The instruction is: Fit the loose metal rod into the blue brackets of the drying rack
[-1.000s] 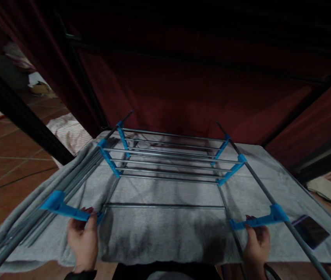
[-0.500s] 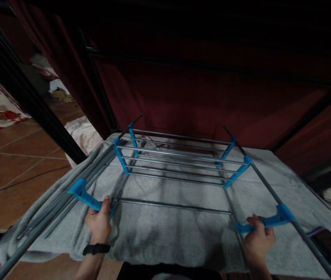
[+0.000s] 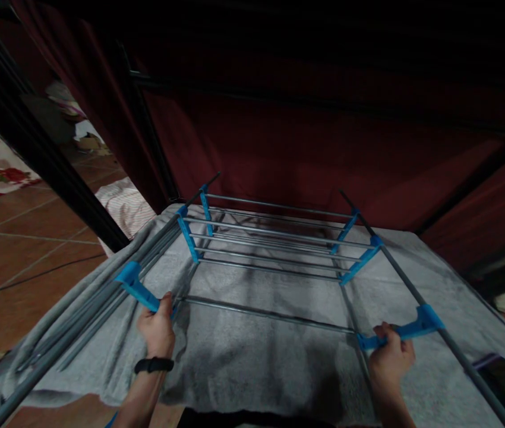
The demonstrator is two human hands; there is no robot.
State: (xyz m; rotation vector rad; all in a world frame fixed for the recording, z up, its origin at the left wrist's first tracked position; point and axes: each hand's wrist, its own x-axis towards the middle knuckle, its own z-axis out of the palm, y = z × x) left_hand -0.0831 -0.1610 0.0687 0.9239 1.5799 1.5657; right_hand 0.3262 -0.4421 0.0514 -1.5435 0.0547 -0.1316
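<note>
A folding drying rack (image 3: 270,238) of grey metal rods with blue plastic joints lies over a grey towel (image 3: 252,351) spread on a low surface. My left hand (image 3: 158,327), with a black band on its wrist, is closed round the near left blue bracket (image 3: 139,288). My right hand (image 3: 390,353) is closed round the near right blue bracket (image 3: 408,331). A cross rod (image 3: 265,312) runs between the two hands. The rack's left wing of rods (image 3: 87,312) slopes down toward the towel's left edge.
A dark red curtain (image 3: 306,137) hangs behind the rack. A dark phone (image 3: 499,380) lies on the towel at the right. A tiled floor (image 3: 21,249), a black post (image 3: 47,160) and a striped cloth (image 3: 125,205) are to the left.
Both hands have moved further forward along the rack while keeping their grip on the blue brackets. The view has shifted right and closer; the left wrist and forearm now show.
</note>
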